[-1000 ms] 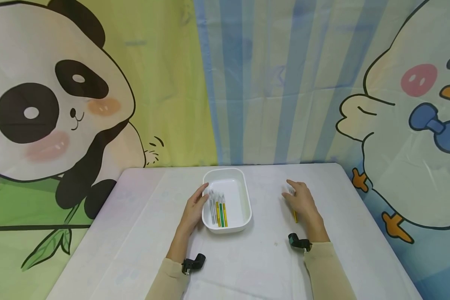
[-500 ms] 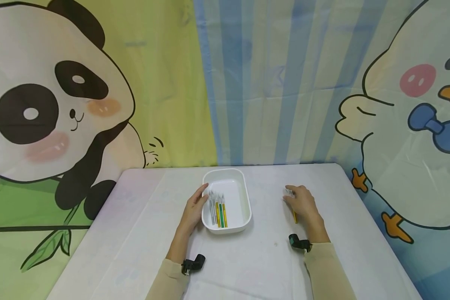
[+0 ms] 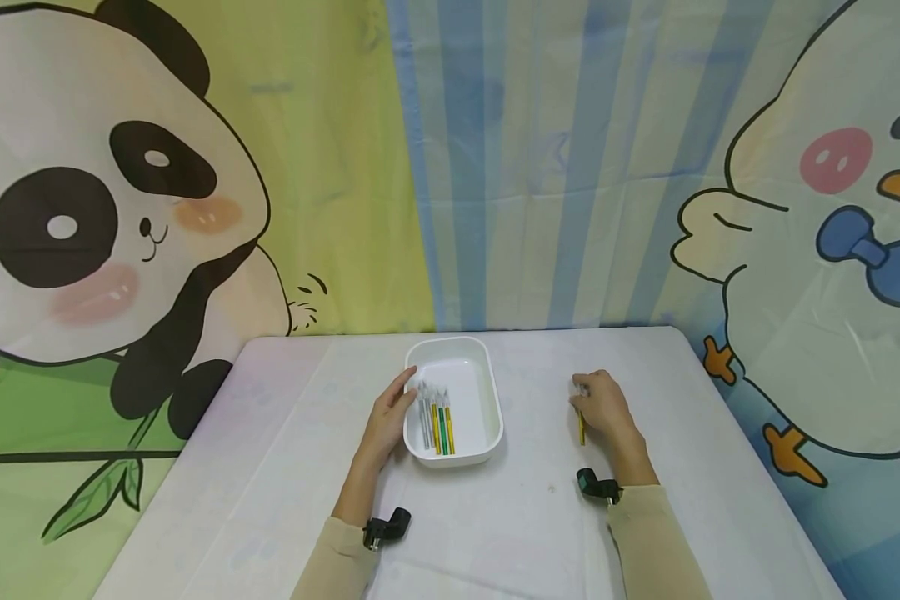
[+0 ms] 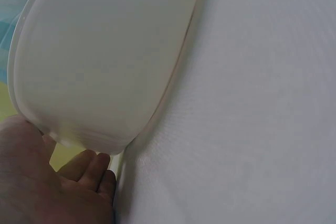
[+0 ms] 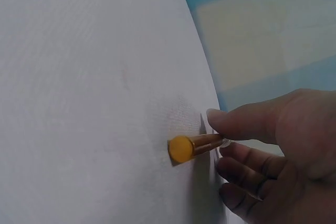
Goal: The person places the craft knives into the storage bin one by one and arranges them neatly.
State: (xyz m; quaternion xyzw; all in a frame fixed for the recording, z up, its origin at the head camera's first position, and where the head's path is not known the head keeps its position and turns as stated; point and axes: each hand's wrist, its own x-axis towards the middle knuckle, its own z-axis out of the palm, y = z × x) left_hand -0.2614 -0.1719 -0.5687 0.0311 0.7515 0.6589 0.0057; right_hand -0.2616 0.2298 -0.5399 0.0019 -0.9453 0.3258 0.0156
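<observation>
1. Progress: several pens (image 3: pixel 437 423) already lie side by side in the white tray (image 3: pixel 490 392), along its left half. One yellow pen (image 3: pixel 581 427) is outside it, in the right hand (image 3: pixel 603 406). No other loose pens show on the table (image 3: pixel 270 467), so judging from that, this looks like the last one to go in.
2. Right hand: thumb and fingertips (image 5: pixel 218 120) pinch the yellow pen (image 5: pixel 190 147) near its tip (the butt end points at the wrist camera). The barrel runs toward 6 o'clock below the knuckles, close above the table or touching it; I cannot tell which.
3. Pen to tray: the held pen is at 3 o'clock from the tray, well apart from its rim.
4. Left hand (image 3: pixel 387 419): rests against the tray's left wall at 9 o'clock, fingers (image 4: pixel 89 167) loosely bent against the wall (image 4: pixel 105 66), steadying rather than gripping.
</observation>
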